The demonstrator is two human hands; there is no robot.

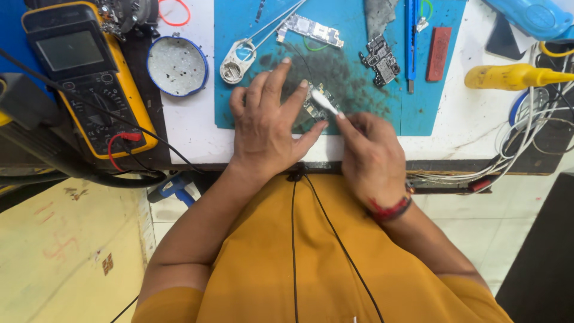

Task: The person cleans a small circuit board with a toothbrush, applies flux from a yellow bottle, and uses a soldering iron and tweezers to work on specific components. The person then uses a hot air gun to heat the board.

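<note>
1. One view only: head cam, worn by the person, looking steeply down, nearly top-down.
2. Faces the far bench edge; blue mat (pixel 412 113) at far centre, multimeter (pixel 89 72) far left, cables far right.
3. Close range: left hand (pixel 266 128) and right hand (pixel 371 155) mid-frame; own torso fills the near part.
4. Floor shows near left and near right.
</note>
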